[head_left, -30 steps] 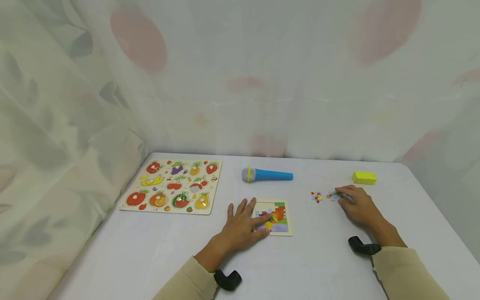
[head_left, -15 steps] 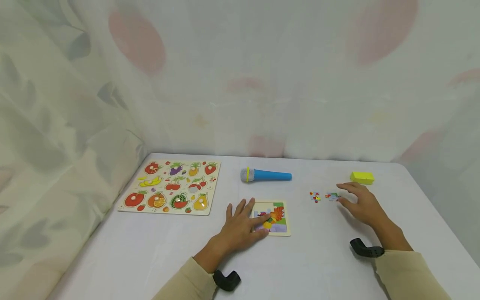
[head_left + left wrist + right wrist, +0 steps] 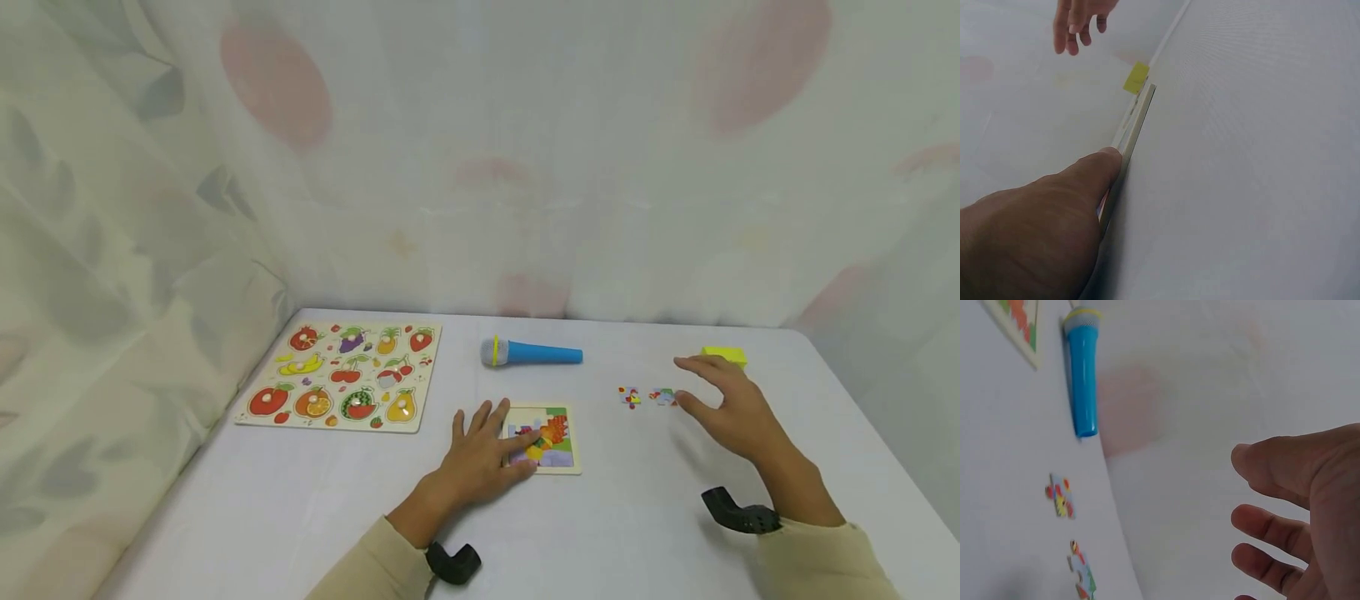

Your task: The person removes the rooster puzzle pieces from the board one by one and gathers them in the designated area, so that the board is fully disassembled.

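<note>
Right hand [image 3: 738, 417] lifted | left hand [image 3: 480, 462] on puzzle [image 3: 557, 457], hands loose | white table [image 3: 600, 533], patterned drape [image 3: 480, 117]

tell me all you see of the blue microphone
The blue, tapered, plastic-looking microphone has a rounded, grey, mesh-like head with a yellow ring around it. It lies on its side on the white table, head pointing left in the head view, beyond the small square pale-framed puzzle. Only the table touches it.

Partly hidden
Left hand [image 3: 482, 460] covers part of a square cream-framed puzzle [image 3: 557, 443]; right hand [image 3: 738, 417] overlaps a yellow rectangular block [image 3: 724, 351].
</note>
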Motion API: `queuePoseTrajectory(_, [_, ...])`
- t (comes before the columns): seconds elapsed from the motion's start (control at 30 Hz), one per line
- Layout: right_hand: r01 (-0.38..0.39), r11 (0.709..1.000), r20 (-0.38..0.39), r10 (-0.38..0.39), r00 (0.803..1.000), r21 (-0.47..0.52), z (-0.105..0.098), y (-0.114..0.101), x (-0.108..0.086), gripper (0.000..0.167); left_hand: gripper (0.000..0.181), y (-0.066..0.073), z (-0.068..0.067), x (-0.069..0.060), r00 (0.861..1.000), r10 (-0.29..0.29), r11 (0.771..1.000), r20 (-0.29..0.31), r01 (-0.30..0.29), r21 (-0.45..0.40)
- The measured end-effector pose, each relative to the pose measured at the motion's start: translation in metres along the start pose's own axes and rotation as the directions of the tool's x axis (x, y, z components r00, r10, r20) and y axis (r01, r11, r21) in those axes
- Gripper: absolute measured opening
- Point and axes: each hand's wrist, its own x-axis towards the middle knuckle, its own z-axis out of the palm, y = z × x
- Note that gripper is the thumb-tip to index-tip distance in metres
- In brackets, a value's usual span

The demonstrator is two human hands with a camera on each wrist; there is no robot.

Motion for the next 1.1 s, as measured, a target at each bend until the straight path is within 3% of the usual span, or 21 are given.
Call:
queuePoseTrajectory(0.43, [0.030,0.998,-0.049,-0.028,0.998,0.055,0.004,-0.036,0.003,0.048,0.053,0.001,-0.001,0.000,1.000,-0.001,1.000,0.004,0.001,0.009])
queuePoseTrajectory(1.1, [0.077,0.989,-0.011,-0.076,0.997,0.126,0.045,-0.072,0.021,0.049,0.052,0.003,-0.003,-0.002,1.000,0.013,1.000,-0.015,-0.013,-0.001])
